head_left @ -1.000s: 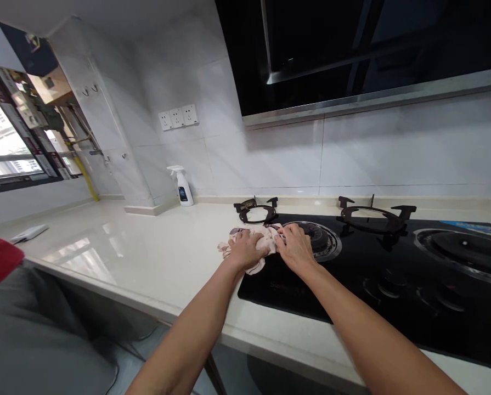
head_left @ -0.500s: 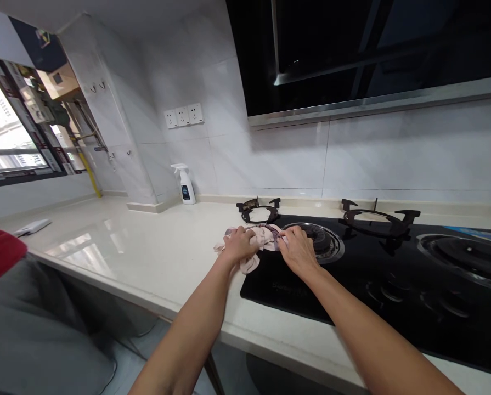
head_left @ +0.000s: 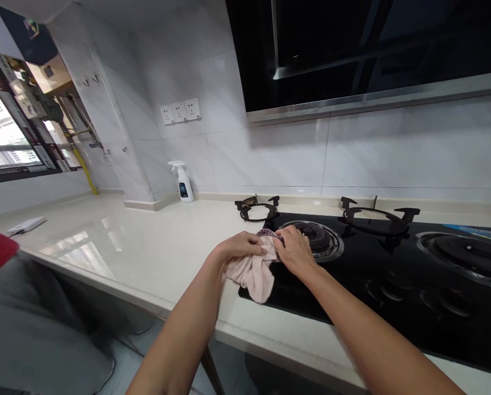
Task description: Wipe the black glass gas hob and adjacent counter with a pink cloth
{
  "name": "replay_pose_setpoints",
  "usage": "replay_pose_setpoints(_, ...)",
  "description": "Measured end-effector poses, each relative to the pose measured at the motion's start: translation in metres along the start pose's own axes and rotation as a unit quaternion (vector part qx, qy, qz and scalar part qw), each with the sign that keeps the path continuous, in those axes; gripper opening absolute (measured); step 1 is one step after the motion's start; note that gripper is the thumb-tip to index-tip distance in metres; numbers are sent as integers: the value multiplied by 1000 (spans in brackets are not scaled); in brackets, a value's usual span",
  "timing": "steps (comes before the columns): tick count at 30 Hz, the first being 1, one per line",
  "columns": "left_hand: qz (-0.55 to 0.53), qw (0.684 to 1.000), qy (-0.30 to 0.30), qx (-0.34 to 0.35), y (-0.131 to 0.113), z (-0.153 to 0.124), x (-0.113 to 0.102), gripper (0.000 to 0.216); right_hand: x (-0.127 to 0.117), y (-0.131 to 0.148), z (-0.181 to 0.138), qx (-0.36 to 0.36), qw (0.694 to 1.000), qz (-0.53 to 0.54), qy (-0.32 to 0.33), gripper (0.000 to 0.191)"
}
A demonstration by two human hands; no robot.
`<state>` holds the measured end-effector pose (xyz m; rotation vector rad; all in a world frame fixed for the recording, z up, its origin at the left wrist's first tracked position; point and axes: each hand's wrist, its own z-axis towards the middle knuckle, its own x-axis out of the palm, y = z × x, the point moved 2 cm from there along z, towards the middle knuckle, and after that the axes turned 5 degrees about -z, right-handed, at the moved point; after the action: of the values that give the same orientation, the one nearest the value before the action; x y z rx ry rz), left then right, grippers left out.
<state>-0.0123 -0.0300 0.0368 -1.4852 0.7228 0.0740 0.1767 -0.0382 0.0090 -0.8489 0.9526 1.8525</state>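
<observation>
A white spray bottle point(head_left: 182, 182) is standing at the back of the pale bench point(head_left: 146, 241), against the tiled wall and below a row of three sockets point(head_left: 180, 111). Two black pan supports point(head_left: 257, 208) are sitting off the burners, near the rear edge of the glass hob point(head_left: 393, 296). A dark hood point(head_left: 372, 49) is hanging overhead. A flat white object point(head_left: 26, 225) is lying far left, near the window point(head_left: 6, 148).

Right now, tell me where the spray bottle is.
Head view, left: the spray bottle stands on the counter by the wall, below the sockets.
</observation>
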Motion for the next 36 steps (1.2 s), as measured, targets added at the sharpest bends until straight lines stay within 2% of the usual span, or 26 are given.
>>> replay_pose_setpoints(3,-39,999,18,6,0,1,7,32,2,3,-2,-13,1000,-2,16,28)
replay_pose_setpoints(13,-128,989,-76,19,6,9,12,39,-7,3,0,3,1000,5,23,35)
replay_pose_setpoints(17,-180,981,-65,17,3,9,13,43,-5,1,0,15,999,35,35,35)
replay_pose_setpoints(23,-175,983,-53,-1,-1,9,12,45,3,-7,4,5,992,108,64,38)
replay_pose_setpoints(30,-245,969,8,26,1,11,19,47,1,-11,9,-1,988,146,55,32)
replay_pose_setpoints(32,-239,971,-4,34,0,10,20,46,-2,-13,11,11,988,143,47,27)
replay_pose_setpoints(36,-251,963,-73,59,-4,11,19,39,-7,-16,13,41,990,126,38,26)
